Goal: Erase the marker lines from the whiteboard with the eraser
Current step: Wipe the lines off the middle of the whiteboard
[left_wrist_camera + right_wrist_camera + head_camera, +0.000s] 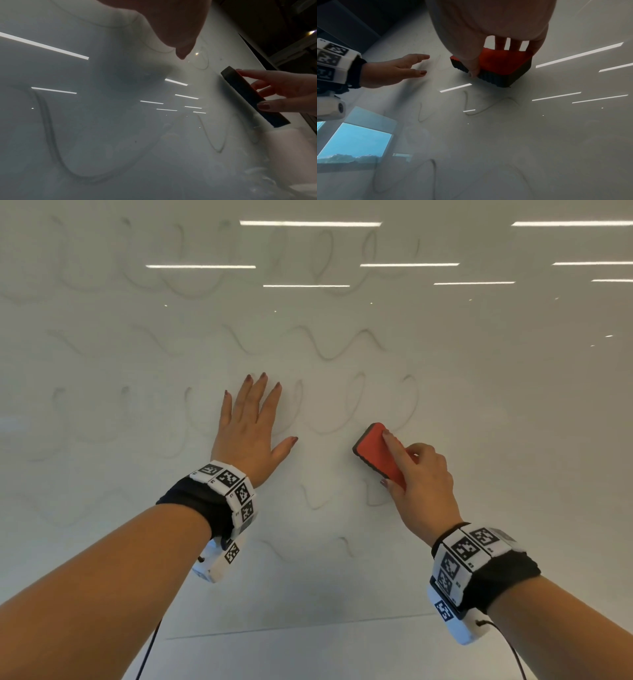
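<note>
A white whiteboard [479, 405] fills the head view, with faint grey wavy and looped marker lines [329, 350] across it. A red-backed eraser [378, 453] with a dark felt pad lies flat against the board right of centre. My right hand [418, 474] grips it, forefinger along the red back, thumb on its lower edge. In the right wrist view the eraser [498, 65] sits under the right hand [488, 33], just above a short marker line [467, 102]. My left hand [251, 426] presses flat on the board, fingers spread, left of the eraser. The left wrist view shows the eraser [254, 97] edge-on.
Bright strips of ceiling light [308, 223] reflect off the upper board. A thin seam [294, 626] crosses the board low down. Cables hang from both wrist cameras. A window reflection [354, 140] shows in the right wrist view.
</note>
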